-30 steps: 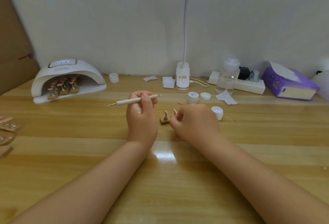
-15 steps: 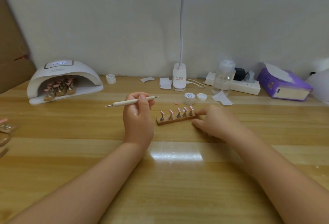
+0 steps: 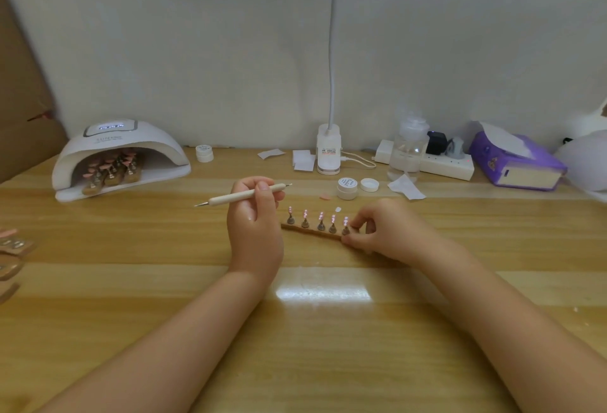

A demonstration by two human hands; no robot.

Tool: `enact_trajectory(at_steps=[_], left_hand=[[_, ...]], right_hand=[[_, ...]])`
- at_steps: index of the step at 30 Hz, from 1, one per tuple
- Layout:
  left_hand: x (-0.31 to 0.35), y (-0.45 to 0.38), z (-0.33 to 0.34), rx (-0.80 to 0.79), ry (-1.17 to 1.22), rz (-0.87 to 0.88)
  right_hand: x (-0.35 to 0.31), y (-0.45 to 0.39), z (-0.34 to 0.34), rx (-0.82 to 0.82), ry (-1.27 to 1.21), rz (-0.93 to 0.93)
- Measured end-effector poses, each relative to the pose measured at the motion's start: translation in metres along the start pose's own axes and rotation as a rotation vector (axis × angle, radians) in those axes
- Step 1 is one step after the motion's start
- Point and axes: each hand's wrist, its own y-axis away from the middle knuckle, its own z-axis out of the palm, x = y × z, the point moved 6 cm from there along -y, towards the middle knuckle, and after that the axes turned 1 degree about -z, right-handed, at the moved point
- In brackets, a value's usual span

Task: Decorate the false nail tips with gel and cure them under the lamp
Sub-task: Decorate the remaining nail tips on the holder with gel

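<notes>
A wooden strip (image 3: 308, 232) carrying several pink false nail tips (image 3: 321, 216) on small stands lies in the middle of the table. My right hand (image 3: 387, 232) pinches the strip's right end, fingers curled around the last stand. My left hand (image 3: 254, 218), just left of the strip, grips a white dotting pen (image 3: 241, 195) held level, its metal tip pointing left. The white curing lamp (image 3: 118, 156) sits at the back left with more strips of pink tips inside. An open gel pot (image 3: 347, 188) and its lid (image 3: 369, 185) stand behind the strip.
A desk lamp base (image 3: 328, 153), a clear bottle (image 3: 407, 149), a power strip (image 3: 437, 164) and a purple tissue box (image 3: 515, 163) line the back edge. Paper scraps (image 3: 405, 186) and another pot (image 3: 204, 153) lie nearby. More nail strips (image 3: 13, 248) sit at the left edge.
My right hand slid along the strip to its right end and now pinches it, uncovering the row of tips. The strip turned slightly. My left hand stayed with the pen.
</notes>
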Motion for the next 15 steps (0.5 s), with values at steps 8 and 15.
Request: enact_trajectory(at_steps=[8, 15], left_hand=[[0.023, -0.004, 0.007, -0.044, 0.124, -0.037], [0.042, 0.007, 0.055, -0.305, 0.229, -0.18]], right_hand=[[0.015, 0.03, -0.038, 0.11, -0.313, 0.039], [0.108, 0.089, -0.118, 0.397, -0.283, 0.27]])
